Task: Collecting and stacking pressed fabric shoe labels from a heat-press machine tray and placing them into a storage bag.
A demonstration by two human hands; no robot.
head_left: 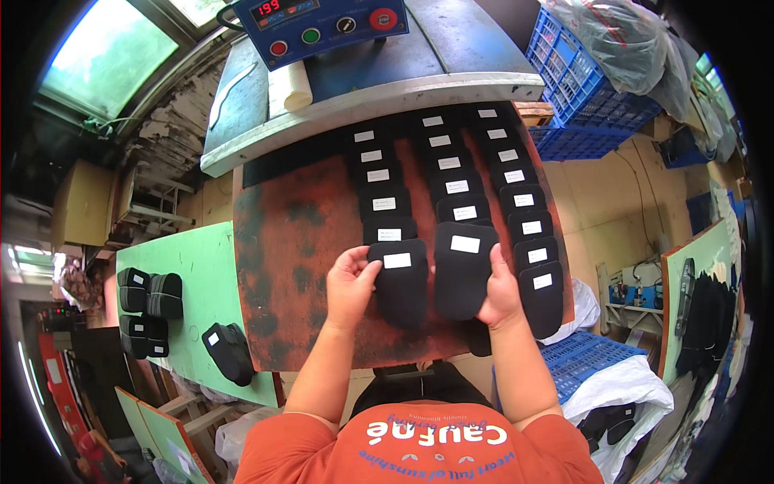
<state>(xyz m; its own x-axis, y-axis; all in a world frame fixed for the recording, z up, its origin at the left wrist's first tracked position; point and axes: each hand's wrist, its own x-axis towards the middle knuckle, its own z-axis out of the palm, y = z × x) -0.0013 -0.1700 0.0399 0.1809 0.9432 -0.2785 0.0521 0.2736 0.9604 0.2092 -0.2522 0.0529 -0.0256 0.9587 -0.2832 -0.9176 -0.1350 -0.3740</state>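
Our left hand (351, 282), nearly closed, pinches one labelled black pad (401, 290); our right hand (501, 292), half-curled, grips a second pad (462, 278); we're seemingly arranging overlapped columns (457, 199), which calls for lowering both squarely

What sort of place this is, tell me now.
Probably a small factory workshop: there's a blue push-button control box, rows of labelled black pads, and stacked blue plastic crates.
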